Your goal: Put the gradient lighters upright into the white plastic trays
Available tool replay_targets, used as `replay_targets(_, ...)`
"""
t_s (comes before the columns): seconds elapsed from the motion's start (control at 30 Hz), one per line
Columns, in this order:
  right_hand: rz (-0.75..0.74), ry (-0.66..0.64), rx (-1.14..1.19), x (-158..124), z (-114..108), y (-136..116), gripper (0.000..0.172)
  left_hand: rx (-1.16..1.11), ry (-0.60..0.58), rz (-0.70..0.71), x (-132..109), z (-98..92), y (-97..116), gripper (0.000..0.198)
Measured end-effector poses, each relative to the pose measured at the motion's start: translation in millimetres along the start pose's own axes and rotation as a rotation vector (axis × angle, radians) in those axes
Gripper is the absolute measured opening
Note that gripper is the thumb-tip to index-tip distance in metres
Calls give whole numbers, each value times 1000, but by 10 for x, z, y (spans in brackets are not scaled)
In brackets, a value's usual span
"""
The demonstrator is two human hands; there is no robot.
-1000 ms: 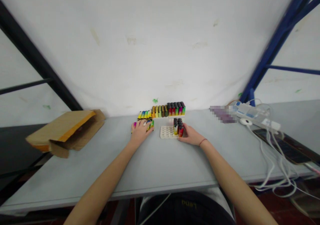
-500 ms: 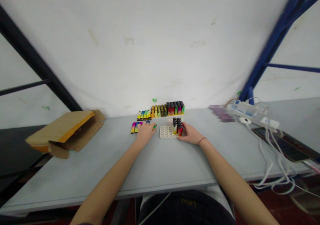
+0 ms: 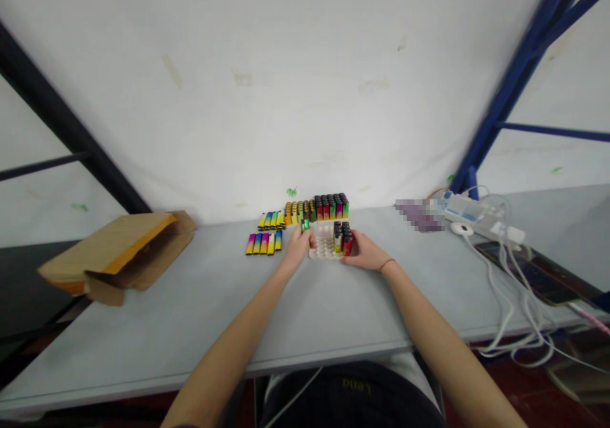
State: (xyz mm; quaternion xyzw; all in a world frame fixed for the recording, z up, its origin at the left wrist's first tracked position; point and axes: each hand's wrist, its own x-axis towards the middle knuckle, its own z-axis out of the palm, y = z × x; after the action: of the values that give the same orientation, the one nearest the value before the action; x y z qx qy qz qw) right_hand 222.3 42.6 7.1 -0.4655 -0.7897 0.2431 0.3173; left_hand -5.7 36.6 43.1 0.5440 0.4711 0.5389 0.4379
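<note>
My left hand point(image 3: 296, 245) is closed round a green-topped lighter point(image 3: 305, 225), held upright at the left end of a white tray point(image 3: 324, 255) with round holes. Most of that lighter is hidden by the fingers. At the tray's right end, my right hand point(image 3: 366, 253) grips the side, thumb low at the front corner, fingers against the red lighters point(image 3: 347, 245). Black-topped lighters stand in the right columns of this tray, a yellowish one point(image 3: 338, 242) among them. Left of my left hand, a row of colourful lighters point(image 3: 264, 244) lies flat on the table.
Behind stand a full block of black-topped lighters point(image 3: 332, 207) and yellow ones point(image 3: 300, 211), with more lying flat point(image 3: 271, 220). An open cardboard box point(image 3: 114, 253) sits at left. On the right are a power strip point(image 3: 481, 215), white cables point(image 3: 505, 294) and a phone point(image 3: 528, 272).
My left hand has moved right from the flat row to the tray's left end, carrying the green-topped lighter. The right hand stays at the tray's right end.
</note>
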Motion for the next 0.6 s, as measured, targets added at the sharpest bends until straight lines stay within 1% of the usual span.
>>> replay_targets(0.07, -10, 1, 12, -6, 3, -13, 65, -125, -27, -83, -30, 33, -40, 29)
replay_targets(0.13, -8, 6, -12, -10, 4, -16, 66, -147, 10, -121, -47, 15, -73, 42)
replay_targets(0.23, -1, 21, -71, -13, 8, -14, 67, -83, 116, -78, -56, -42, -85, 54)
replay_targets(0.3, 1, 17, -87, -15, 13, -16, 64, -66, 154, -24, -62, -63, -71, 56)
replay_targets(0.37, 4, 12, -97, -17, 18, -21, 64, -108, 157, -24, -68, -62, -51, 56)
replay_targets(0.5, 6, 12, -127, -18, 21, -26, 64, -244, 192, -183, -65, -45, -33, 58)
replay_targets(0.6, 1, 13, -140, -19, 14, -33, 63, -262, 236, -242, -59, -46, -42, 55)
